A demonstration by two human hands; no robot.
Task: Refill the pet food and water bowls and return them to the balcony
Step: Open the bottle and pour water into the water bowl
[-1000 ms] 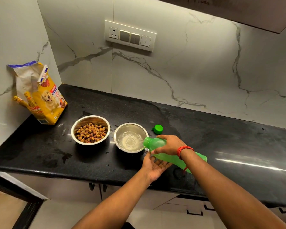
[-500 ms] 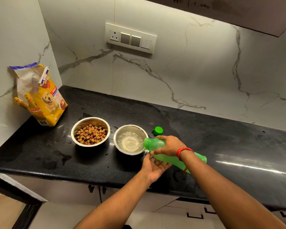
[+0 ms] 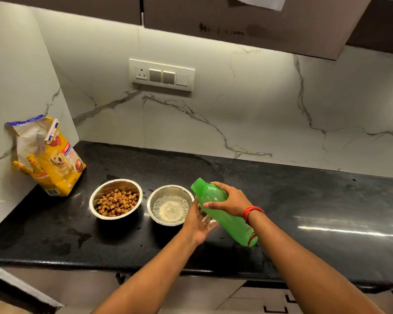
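Two steel bowls stand side by side on the black counter (image 3: 304, 200). The left bowl (image 3: 115, 198) holds brown kibble. The right bowl (image 3: 170, 205) holds water that ripples. A green bottle (image 3: 216, 200) without its cap slants above the counter just right of the water bowl, its mouth raised up and left. My right hand (image 3: 229, 199) grips the bottle from above. My left hand (image 3: 199, 219) lies palm-up under the bottle's neck, fingers spread against its underside. The green cap is hidden.
A yellow opened dog food bag (image 3: 49, 158) leans in the left corner against the marble wall. A switch panel (image 3: 161, 74) sits on the backsplash under dark wall cabinets. Wet patches mark the counter near the bowls.
The bottle's mouth has lifted off the water bowl's rim and tipped upward. The pour has stopped. The head has tilted up, so the cabinets show now.
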